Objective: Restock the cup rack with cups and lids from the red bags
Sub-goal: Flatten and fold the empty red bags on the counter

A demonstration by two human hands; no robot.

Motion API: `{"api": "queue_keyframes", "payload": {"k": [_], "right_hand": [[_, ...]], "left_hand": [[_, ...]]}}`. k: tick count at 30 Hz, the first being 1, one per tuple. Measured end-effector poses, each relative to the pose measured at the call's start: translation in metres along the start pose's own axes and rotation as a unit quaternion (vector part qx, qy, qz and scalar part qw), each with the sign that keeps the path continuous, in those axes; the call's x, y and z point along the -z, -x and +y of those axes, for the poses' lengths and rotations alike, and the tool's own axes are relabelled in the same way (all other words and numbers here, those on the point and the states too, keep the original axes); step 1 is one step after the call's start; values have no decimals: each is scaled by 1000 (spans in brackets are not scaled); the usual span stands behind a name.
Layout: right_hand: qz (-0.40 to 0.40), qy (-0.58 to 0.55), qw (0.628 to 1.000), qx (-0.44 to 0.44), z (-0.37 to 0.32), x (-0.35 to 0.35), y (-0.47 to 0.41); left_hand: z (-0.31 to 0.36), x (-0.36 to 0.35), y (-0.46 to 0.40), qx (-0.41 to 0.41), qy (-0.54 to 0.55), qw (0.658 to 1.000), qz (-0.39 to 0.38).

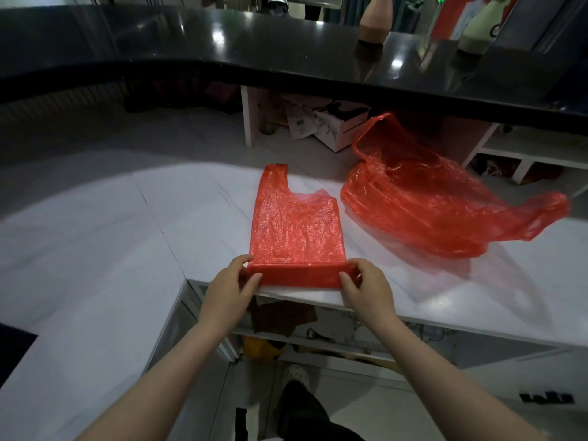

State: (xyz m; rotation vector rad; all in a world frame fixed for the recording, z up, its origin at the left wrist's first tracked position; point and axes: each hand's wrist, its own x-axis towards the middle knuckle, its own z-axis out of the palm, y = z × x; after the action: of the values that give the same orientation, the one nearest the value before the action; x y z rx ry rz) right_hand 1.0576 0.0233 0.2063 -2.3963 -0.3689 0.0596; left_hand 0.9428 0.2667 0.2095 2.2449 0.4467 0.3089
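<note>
Red bag (296,224) flat; rolled edge betw. both hands (227,289) (369,289).

Shop service counter, seen from staff side: raised black ledge (286,58) above white bench (95,249), storage shelves (318,342) under bench w/ boxes (337,125), display bottles (375,20) on ledge.

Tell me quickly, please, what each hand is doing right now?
Left hand: pinching the rolled edge of the flattened red bag.
Right hand: pinching the same rolled edge.
</note>
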Motion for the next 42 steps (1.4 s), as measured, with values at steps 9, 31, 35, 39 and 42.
{"api": "queue_keyframes", "payload": {"k": [9, 31, 35, 39, 42], "right_hand": [[-11, 71, 997, -10, -3, -8, -9], [-25, 79, 967, 241, 15, 12, 29], [-33, 19, 992, 122, 11, 11, 24], [-17, -37, 999, 12, 2, 8, 9], [-7, -17, 1000, -22, -3, 3, 1]], "left_hand": [[9, -5, -1, -188, -238, 953, -5], [-11, 9, 11, -223, -192, 955, -47], [-8, 10, 10, -101, -56, 993, -29], [-1, 6, 1, -32, -3, 999, -12], [3, 3, -4, -9, -42, 999, 5]]}}
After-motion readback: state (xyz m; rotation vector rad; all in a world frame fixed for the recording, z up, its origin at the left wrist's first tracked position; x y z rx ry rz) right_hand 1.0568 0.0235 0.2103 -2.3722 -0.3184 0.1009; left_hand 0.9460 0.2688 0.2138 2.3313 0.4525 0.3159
